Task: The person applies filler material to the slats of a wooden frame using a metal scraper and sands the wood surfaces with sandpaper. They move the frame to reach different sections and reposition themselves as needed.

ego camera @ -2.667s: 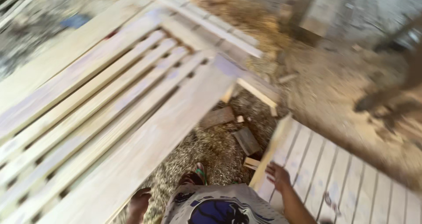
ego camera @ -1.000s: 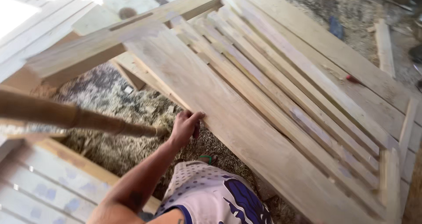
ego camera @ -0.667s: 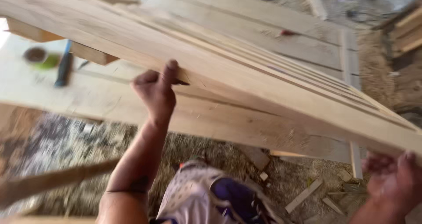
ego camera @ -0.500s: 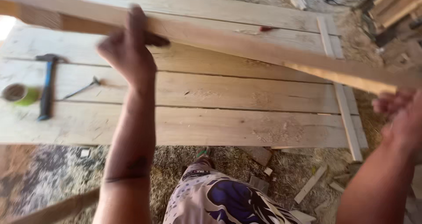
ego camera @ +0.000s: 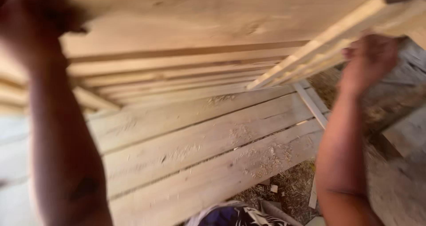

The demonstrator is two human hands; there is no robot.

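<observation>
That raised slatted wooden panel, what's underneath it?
Under the slatted panel, held by the left hand and right hand, lie flat planks dusted with sawdust, then straw-strewn ground. The panel hides the planks' far ends.

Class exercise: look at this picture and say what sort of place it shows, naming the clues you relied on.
Probably an open-air woodworking yard. The hands lift a slatted wooden panel above a bench of rough planks dusted with sawdust, and wood offcuts lie on the shavings-strewn ground.
</observation>
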